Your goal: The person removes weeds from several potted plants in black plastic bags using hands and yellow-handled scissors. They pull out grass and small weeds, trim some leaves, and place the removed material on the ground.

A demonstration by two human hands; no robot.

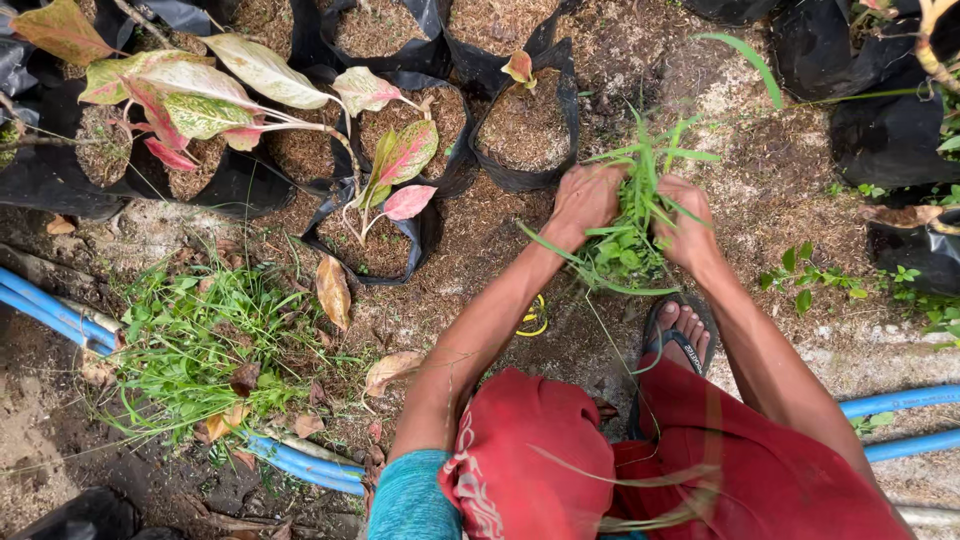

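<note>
Weeds (628, 235): sitting as a green clump between both hands, just above the ground by the sandalled foot (680, 335).
Left hand (585, 200): fingers clamping on the clump.
Right hand (688, 225): fingers closing around it too.
Black grow bags (527, 125): holding brown husk mix.
Nearer bag (375, 245): carrying a pink-green leafy plant (400, 160).
</note>
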